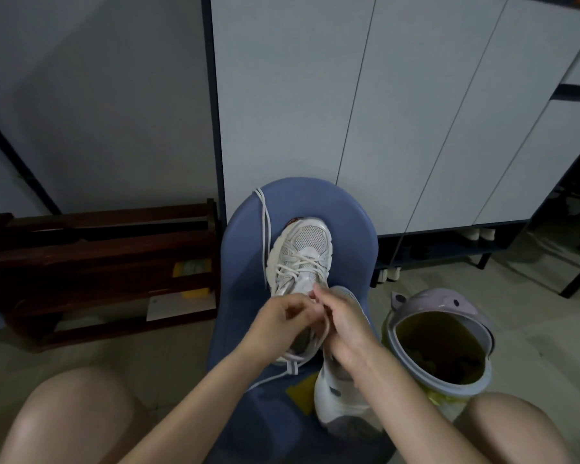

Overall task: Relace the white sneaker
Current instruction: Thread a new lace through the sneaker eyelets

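Observation:
A white sneaker point(300, 256) lies on a blue seat point(349, 229), toe pointing away from me, with its lace crossed through the front eyelets. A long loose stretch of white lace point(265, 229) runs up the seat to the left of the shoe. My left hand point(278, 316) and my right hand point(340, 321) meet over the shoe's tongue end, and both pinch the lace there. A second white sneaker point(340, 396) lies under my right wrist, partly hidden.
A lilac bin point(439, 346) with a yellow liner stands open to the right of the seat. A dark wooden rack point(98, 269) sits at the left. White cabinet doors point(365, 112) rise behind. My bare knees frame the bottom.

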